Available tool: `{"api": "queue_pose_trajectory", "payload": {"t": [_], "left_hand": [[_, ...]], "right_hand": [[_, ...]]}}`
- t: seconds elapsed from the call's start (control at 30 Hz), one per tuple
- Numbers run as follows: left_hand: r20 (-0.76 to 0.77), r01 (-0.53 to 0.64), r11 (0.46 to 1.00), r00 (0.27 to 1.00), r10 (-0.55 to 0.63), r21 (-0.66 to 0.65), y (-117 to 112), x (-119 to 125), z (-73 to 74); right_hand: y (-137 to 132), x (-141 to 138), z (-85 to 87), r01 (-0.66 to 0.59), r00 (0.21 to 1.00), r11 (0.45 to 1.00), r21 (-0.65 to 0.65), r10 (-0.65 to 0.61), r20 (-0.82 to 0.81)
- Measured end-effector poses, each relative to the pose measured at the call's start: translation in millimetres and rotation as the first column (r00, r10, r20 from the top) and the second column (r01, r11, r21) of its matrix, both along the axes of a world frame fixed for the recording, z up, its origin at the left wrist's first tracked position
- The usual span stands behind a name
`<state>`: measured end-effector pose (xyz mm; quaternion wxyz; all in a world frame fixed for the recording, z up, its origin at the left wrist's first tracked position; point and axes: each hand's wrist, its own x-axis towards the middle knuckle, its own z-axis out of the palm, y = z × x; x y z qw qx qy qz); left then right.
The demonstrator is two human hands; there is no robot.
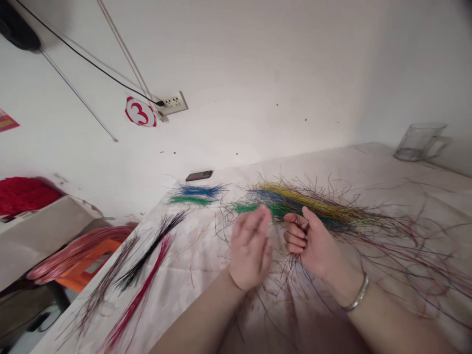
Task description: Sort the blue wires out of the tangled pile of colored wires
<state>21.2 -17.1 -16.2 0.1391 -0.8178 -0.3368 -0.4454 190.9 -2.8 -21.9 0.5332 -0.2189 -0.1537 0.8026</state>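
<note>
My left hand is raised above the cloth-covered table, its fingers together and blurred, facing my right hand. That hand is curled around thin wires, with a metal bangle on its wrist. Just behind both hands lies a loose pile of yellow, blue and green wires, and fine red and dark strands spread across the cloth to the right. Separate bundles lie to the left: blue, green, black, red and a brownish one.
A phone lies at the table's far edge against the wall. A glass jug stands at the far right. Left of the table are a cardboard box, pink wire coils and an orange stool.
</note>
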Motion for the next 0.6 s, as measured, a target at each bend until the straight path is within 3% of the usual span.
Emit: {"api": "queue_pose_trajectory", "payload": {"t": [0.07,0.13,0.3,0.6], "left_hand": [[-0.158,0.159,0.979,0.971,-0.179,-0.129,-3,10,0.1],[-0.208,0.233,0.944,0.936,-0.283,-0.233,-3,16,0.9],[-0.197,0.276,0.879,0.907,-0.372,-0.388,0,18,5.7],[-0.142,0.376,0.782,0.854,-0.501,-0.496,0,16,13.1]], "right_hand": [[-1,-1,0.9,0.076,0.996,0.997,0.030,-0.077,0.041],[-1,-1,0.3,0.141,0.985,0.989,0.038,-0.144,0.092],[7,1,-8.6,0.195,0.965,0.980,0.024,-0.196,0.175],[13,4,-11.7,0.216,0.963,0.975,0.056,-0.222,0.152]]}}
